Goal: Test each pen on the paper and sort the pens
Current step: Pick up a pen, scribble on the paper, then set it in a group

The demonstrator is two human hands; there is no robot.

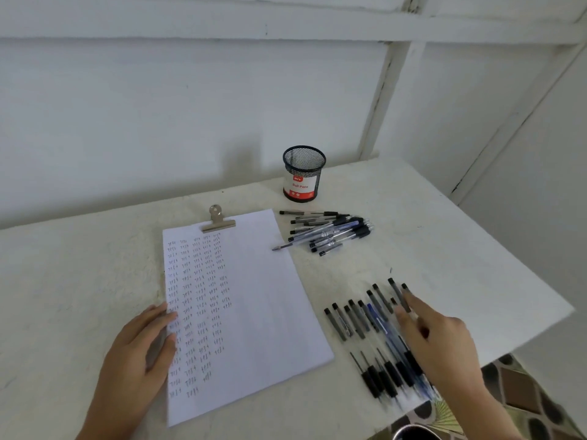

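Closest in, the left hand (139, 344) lies flat on the left edge of the paper (254, 296), fingers straight and close together, pinning the sheet to the tabletop (444, 230). The right hand (444, 347) reaches over the right end of the row (357, 319) of sorted pens, index finger and thumb stretched out and apart. Blur hides whether they pinch a pen or only touch one.

The step looks like laying a tested pen into the row. To do it well, the pen should go down parallel to its neighbours, cap end level with theirs, without nudging the others out of line.

Farther back, the untested pile (330, 231) lies just right of the paper, one tip over its edge. The mesh cup (304, 174) stands behind it, and a clip (217, 219) holds the sheet's top. Test marks cover the paper's left half.
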